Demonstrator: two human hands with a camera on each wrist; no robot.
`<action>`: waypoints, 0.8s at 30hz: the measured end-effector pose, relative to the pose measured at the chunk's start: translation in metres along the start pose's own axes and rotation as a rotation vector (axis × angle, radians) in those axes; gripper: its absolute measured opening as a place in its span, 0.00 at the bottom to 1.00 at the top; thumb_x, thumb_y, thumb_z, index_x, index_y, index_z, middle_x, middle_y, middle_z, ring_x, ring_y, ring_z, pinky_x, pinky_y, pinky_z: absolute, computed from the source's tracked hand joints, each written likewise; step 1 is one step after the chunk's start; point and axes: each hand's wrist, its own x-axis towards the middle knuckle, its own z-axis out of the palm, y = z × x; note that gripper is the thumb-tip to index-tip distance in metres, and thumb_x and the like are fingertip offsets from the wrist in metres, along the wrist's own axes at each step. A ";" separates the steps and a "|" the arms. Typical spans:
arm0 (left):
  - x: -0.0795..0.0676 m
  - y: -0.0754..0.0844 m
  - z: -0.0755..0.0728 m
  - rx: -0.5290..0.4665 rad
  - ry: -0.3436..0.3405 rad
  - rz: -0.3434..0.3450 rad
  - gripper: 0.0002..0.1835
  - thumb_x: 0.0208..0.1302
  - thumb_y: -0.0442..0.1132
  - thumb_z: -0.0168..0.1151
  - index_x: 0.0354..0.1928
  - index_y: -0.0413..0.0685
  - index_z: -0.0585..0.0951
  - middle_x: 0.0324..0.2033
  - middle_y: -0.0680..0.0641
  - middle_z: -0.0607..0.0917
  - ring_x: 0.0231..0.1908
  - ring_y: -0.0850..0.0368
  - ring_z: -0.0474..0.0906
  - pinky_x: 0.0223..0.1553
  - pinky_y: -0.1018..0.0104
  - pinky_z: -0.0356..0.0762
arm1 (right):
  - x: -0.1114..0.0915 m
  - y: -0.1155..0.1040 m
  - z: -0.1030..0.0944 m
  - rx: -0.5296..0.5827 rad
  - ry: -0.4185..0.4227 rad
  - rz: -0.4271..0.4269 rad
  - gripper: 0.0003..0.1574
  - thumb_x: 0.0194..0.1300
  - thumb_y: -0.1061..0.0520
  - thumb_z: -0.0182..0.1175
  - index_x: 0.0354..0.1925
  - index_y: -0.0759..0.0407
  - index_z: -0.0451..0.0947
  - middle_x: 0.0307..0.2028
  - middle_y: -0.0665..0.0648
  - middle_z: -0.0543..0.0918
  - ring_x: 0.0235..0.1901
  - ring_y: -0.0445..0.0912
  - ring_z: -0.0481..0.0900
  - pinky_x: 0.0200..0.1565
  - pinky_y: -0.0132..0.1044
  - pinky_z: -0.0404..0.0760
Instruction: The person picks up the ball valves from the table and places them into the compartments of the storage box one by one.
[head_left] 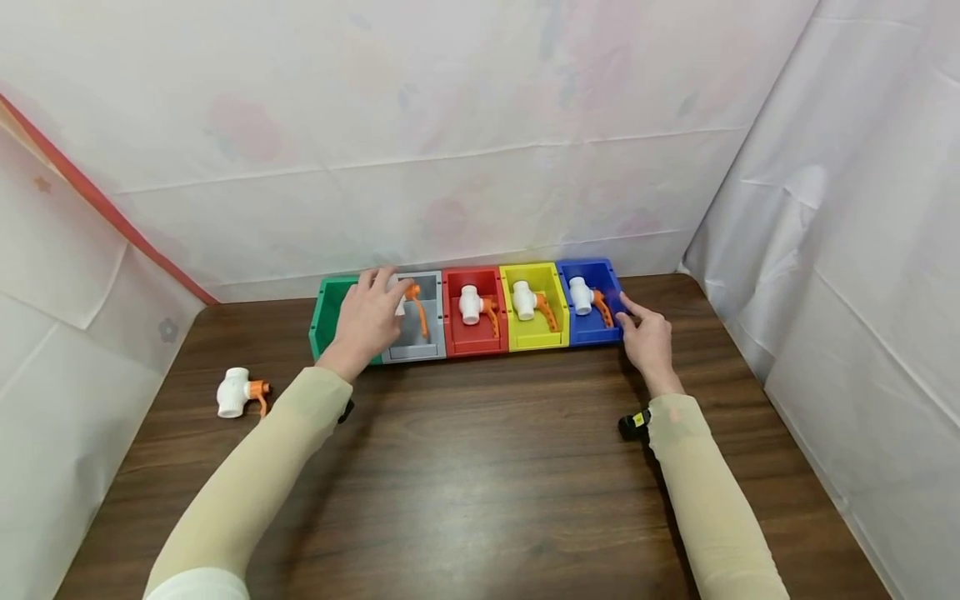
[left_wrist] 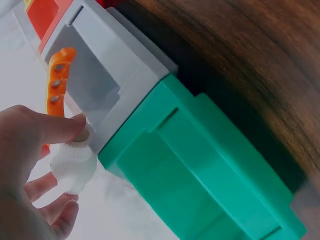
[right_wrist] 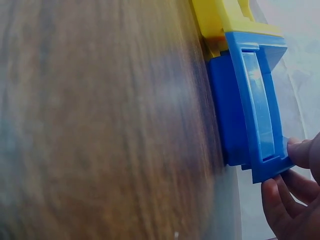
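Note:
My left hand (head_left: 367,321) pinches a white ball valve (left_wrist: 75,165) with an orange lever (left_wrist: 56,82), just over the grey bin (head_left: 412,352). In the left wrist view the thumb lies across the valve's white body, and the green bin (left_wrist: 200,170) is close by. At the other end of the row, my right hand (head_left: 647,337) grips the side rim of the blue bin (right_wrist: 257,105), thumb on the rim and fingers outside. Similar valves lie in the red bin (head_left: 476,346), the yellow bin (head_left: 536,340) and the blue bin, one in each.
Another white valve (head_left: 235,393) with an orange lever lies on the brown wooden table (head_left: 480,467), left of the bins. A pale patterned curtain (head_left: 450,192) hangs right behind the row, and white cloth (head_left: 862,275) borders the right side.

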 end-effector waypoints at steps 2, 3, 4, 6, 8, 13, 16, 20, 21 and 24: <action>0.001 0.001 0.002 0.008 -0.003 0.001 0.33 0.55 0.35 0.75 0.64 0.47 0.75 0.66 0.37 0.67 0.64 0.35 0.60 0.54 0.42 0.72 | 0.000 0.000 -0.001 -0.001 0.013 -0.010 0.25 0.73 0.54 0.59 0.66 0.45 0.76 0.59 0.63 0.79 0.44 0.58 0.79 0.48 0.55 0.76; 0.001 0.002 0.004 0.012 -0.004 0.002 0.33 0.55 0.35 0.75 0.64 0.46 0.76 0.67 0.36 0.67 0.64 0.35 0.60 0.54 0.42 0.72 | 0.000 0.000 -0.001 -0.002 0.017 -0.012 0.25 0.73 0.55 0.59 0.66 0.45 0.76 0.60 0.63 0.78 0.47 0.58 0.78 0.52 0.56 0.75; 0.002 0.002 0.005 0.013 -0.006 0.000 0.33 0.55 0.35 0.75 0.64 0.46 0.76 0.67 0.36 0.67 0.64 0.35 0.60 0.54 0.41 0.72 | 0.000 0.000 -0.001 -0.004 0.023 -0.015 0.24 0.73 0.55 0.60 0.65 0.45 0.77 0.60 0.63 0.78 0.50 0.57 0.78 0.54 0.56 0.74; 0.003 0.004 0.009 0.014 -0.011 -0.005 0.33 0.53 0.34 0.76 0.63 0.47 0.76 0.66 0.36 0.67 0.65 0.35 0.60 0.54 0.42 0.72 | 0.000 0.000 -0.001 0.002 0.016 -0.006 0.25 0.73 0.54 0.60 0.66 0.45 0.76 0.61 0.62 0.77 0.50 0.58 0.77 0.54 0.56 0.74; 0.004 0.005 0.013 0.017 -0.022 -0.011 0.33 0.52 0.34 0.77 0.63 0.47 0.76 0.66 0.37 0.67 0.64 0.36 0.61 0.55 0.42 0.72 | 0.000 0.000 0.000 0.003 0.010 -0.001 0.25 0.73 0.54 0.59 0.66 0.44 0.76 0.62 0.62 0.77 0.51 0.58 0.76 0.54 0.56 0.73; 0.006 0.008 0.022 0.028 -0.055 -0.024 0.34 0.52 0.35 0.77 0.63 0.47 0.77 0.66 0.37 0.68 0.64 0.37 0.61 0.56 0.43 0.71 | 0.000 -0.001 0.001 0.008 0.011 -0.005 0.25 0.73 0.54 0.59 0.66 0.45 0.76 0.62 0.61 0.77 0.44 0.58 0.75 0.49 0.53 0.72; 0.007 0.011 0.026 0.031 -0.075 -0.031 0.34 0.51 0.36 0.78 0.63 0.47 0.78 0.65 0.37 0.69 0.64 0.38 0.61 0.57 0.43 0.71 | -0.001 -0.001 0.001 0.007 0.018 -0.013 0.25 0.73 0.55 0.59 0.66 0.45 0.76 0.61 0.62 0.77 0.37 0.58 0.74 0.43 0.50 0.72; 0.009 0.015 0.028 0.035 -0.110 -0.041 0.35 0.51 0.36 0.78 0.63 0.47 0.78 0.64 0.37 0.69 0.63 0.38 0.61 0.58 0.43 0.70 | -0.001 -0.002 0.001 -0.003 0.024 -0.015 0.25 0.73 0.54 0.59 0.66 0.45 0.75 0.60 0.61 0.78 0.25 0.54 0.68 0.32 0.46 0.68; 0.010 0.016 0.029 0.038 -0.119 -0.042 0.35 0.51 0.36 0.78 0.63 0.47 0.77 0.65 0.37 0.69 0.63 0.38 0.61 0.59 0.43 0.70 | -0.002 -0.002 0.001 -0.006 0.025 -0.016 0.25 0.74 0.54 0.59 0.66 0.45 0.75 0.60 0.61 0.79 0.22 0.53 0.66 0.29 0.45 0.66; 0.011 0.017 0.032 0.048 -0.138 -0.035 0.35 0.51 0.36 0.78 0.64 0.47 0.77 0.65 0.37 0.69 0.63 0.38 0.62 0.60 0.42 0.68 | -0.001 -0.001 0.002 -0.007 0.025 -0.020 0.25 0.73 0.54 0.59 0.66 0.44 0.76 0.57 0.61 0.81 0.15 0.48 0.59 0.23 0.42 0.63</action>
